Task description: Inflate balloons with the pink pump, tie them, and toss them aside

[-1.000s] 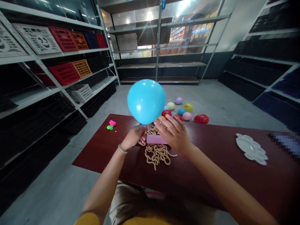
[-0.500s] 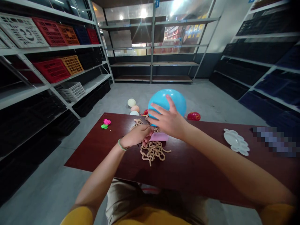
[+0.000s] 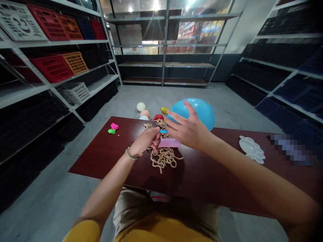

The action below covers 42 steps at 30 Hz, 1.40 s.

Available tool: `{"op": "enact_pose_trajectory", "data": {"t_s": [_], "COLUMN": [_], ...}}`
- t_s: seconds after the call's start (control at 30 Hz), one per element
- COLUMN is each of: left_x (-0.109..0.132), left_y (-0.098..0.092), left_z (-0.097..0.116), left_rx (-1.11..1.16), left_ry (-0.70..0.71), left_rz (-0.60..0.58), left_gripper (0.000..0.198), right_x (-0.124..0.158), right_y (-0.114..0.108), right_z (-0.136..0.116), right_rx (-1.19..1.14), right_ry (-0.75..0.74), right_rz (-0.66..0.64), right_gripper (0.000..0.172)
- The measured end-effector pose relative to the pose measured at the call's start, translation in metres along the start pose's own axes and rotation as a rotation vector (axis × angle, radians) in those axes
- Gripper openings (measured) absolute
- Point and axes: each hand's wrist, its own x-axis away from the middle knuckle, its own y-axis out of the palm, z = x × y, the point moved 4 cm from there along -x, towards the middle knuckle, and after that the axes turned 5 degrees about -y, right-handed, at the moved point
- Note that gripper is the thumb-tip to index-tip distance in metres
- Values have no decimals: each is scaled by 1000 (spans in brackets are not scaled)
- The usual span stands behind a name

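Note:
An inflated blue balloon floats over the far side of the table, its stretched neck running left. My left hand is closed, pinching the end of that neck between thumb and fingers. My right hand lies against or just in front of the balloon's near left side, fingers spread apart. Below the hands a tangle of beige rope-like strands lies on the table, with more strands behind. A pink-lilac block sits among them, partly hidden by my hands.
The dark red table holds pink and green deflated balloons at left and a white palette-like tray at right. Beyond it, several small balloons rest on the floor. Shelving with crates stands at left; more racks stand behind and right.
The blue balloon has shifted right, away from my left hand, and its neck now shows stretched between. My right hand has moved slightly right with it. A yellow object behind has come into view.

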Motion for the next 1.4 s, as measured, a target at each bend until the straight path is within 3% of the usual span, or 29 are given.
{"op": "enact_pose_trajectory", "data": {"t_s": [0.17, 0.37, 0.53, 0.67, 0.77, 0.97, 1.1, 1.23, 1.4], "left_x": [1, 4, 11, 22, 31, 45, 46, 44, 35], "left_y": [0, -10, -17, -30, -50, -82, -86, -84, -77], "left_z": [-1, -4, -13, -13, -12, -18, -24, -30, -26], "left_rx": [119, 38, -15, -61, -104, -97, -59, -24, -4], "left_ry": [-37, -36, 24, 120, 170, 251, 279, 251, 241], "left_rz": [64, 70, 147, 286, 406, 537, 563, 558, 543], "left_gripper": [34, 18, 19, 22, 23, 24, 24, 22, 21], "right_x": [1, 7, 0, 1, 20, 59, 64, 54, 42], "right_y": [-2, 1, 9, 19, 32, 79, 100, 92, 37], "right_z": [0, -5, -20, -44, -72, -137, -153, -140, -82], "right_rx": [7, 92, 125, 77, 43, -182, -223, -465, -817], "right_ry": [12, -26, -40, -25, -32, -237, -250, -82, 445], "right_rz": [-54, -22, 2, 106, 182, -17, -23, 16, 193], "right_gripper": [32, 30, 30, 40, 40, 28, 20, 18, 14]}}
